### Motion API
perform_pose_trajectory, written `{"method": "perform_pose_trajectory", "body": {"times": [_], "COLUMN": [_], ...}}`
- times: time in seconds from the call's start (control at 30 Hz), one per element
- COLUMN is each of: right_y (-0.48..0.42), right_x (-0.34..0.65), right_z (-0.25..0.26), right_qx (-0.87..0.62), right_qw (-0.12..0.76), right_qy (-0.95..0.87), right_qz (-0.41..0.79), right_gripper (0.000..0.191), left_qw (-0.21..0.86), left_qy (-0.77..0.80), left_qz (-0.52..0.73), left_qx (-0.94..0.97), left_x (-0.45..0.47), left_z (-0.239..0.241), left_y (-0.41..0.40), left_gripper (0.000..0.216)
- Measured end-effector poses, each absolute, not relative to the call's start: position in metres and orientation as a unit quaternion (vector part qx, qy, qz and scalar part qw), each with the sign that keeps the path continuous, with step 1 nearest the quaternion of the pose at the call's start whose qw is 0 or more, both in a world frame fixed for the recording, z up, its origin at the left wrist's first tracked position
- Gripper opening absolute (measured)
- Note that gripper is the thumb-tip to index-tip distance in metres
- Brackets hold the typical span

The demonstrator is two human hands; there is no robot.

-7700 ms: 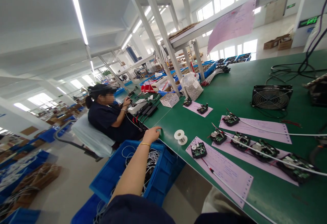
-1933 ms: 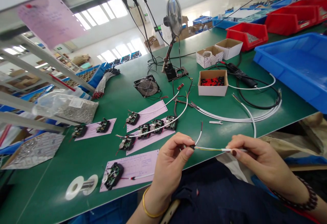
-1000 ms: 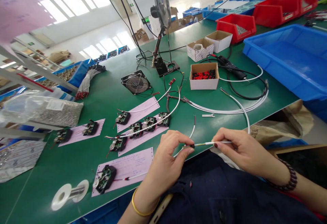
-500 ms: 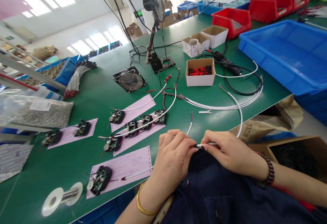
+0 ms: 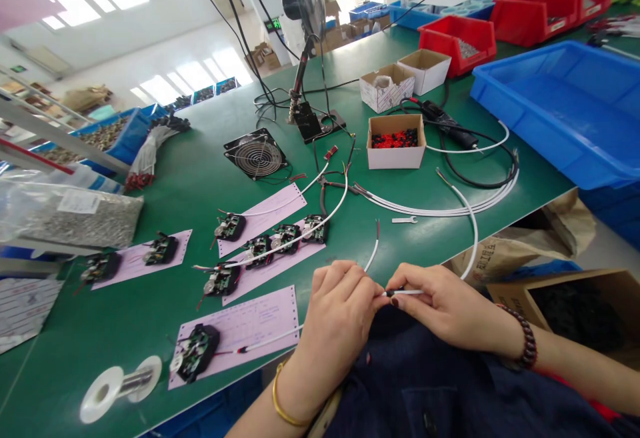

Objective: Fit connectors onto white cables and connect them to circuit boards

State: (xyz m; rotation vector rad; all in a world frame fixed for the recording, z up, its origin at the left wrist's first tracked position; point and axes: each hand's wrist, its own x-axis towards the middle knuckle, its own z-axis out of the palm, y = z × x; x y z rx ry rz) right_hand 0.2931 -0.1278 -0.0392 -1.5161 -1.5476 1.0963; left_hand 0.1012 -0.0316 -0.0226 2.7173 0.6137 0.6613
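My left hand (image 5: 345,311) and my right hand (image 5: 440,301) meet at the table's front edge, both closed in a pinch on one white cable (image 5: 413,292). A small black piece (image 5: 393,292) sits around or against the cable at my right fingertips; its exact kind cannot be made out. The cable runs out past my right hand and curves up over the table to a stripped end. Behind my left hand, a white cable end (image 5: 373,255) with thin red and dark wires sticks up. Left of that hand lies a circuit board in a black housing (image 5: 199,351) on pink paper (image 5: 260,318).
Several more boards lie on pink sheets to the left, near a solder spool (image 5: 123,385). Beyond are a cooling fan (image 5: 255,153), pliers (image 5: 324,191), a small wrench (image 5: 405,220), white cables (image 5: 440,211) and a box of red and black parts (image 5: 396,141). A blue tray (image 5: 560,111) stands right.
The black piece, earlier at my left fingertips, now sits at my right fingertips. Both hands have shifted slightly, and the view has moved a little.
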Motion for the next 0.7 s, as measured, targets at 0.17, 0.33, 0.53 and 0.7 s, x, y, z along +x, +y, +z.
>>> {"method": "perform_pose_trajectory", "body": {"times": [0.17, 0.33, 0.53, 0.7], "right_y": [-0.129, -0.128, -0.125, -0.127], "right_x": [0.294, 0.298, 0.311, 0.315], "right_z": [-0.038, -0.047, -0.07, -0.081], "right_qx": [-0.574, -0.576, -0.621, -0.604], "right_qw": [0.375, 0.372, 0.448, 0.516], "right_qy": [-0.603, -0.601, -0.544, -0.518], "right_qz": [0.409, 0.411, 0.344, 0.317], "right_gripper": [0.021, 0.021, 0.023, 0.031], "left_qw": [0.14, 0.168, 0.17, 0.031], "left_qy": [0.213, 0.223, 0.235, 0.285], "left_qz": [0.257, 0.256, 0.166, 0.064], "left_qx": [0.932, 0.926, 0.942, 0.956], "left_x": [0.103, 0.104, 0.135, 0.226], "left_z": [-0.021, -0.023, 0.006, 0.034], "left_y": [-0.032, -0.029, 0.023, 0.104], "left_gripper": [0.028, 0.029, 0.017, 0.025]}}
